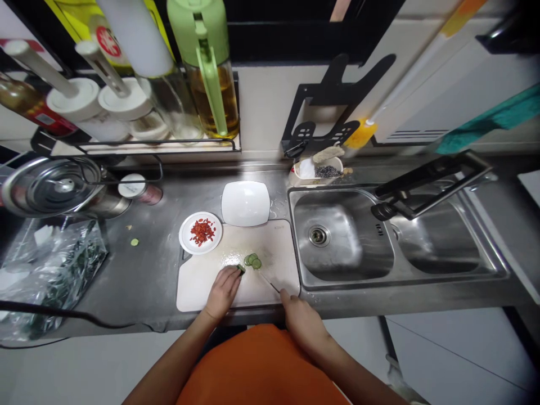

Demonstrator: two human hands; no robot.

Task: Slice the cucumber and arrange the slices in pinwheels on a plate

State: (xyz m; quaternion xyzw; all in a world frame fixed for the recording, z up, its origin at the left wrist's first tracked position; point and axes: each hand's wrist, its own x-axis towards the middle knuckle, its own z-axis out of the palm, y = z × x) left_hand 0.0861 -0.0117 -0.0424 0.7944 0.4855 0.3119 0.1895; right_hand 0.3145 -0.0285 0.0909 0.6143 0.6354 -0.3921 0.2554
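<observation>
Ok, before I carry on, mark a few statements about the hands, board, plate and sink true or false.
1. The left hand holds a green piece at the cutting board. True.
2. The right hand is empty. False: it holds a knife.
3. Thin green slices lie on the cutting board. True.
4. The round white plate holds green slices. False: it holds small red pieces.
5. The double sink is right of the cutting board. True.

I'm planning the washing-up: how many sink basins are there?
2: the left basin, beside the cutting board, and the right basin, partly behind the black tap.
</observation>
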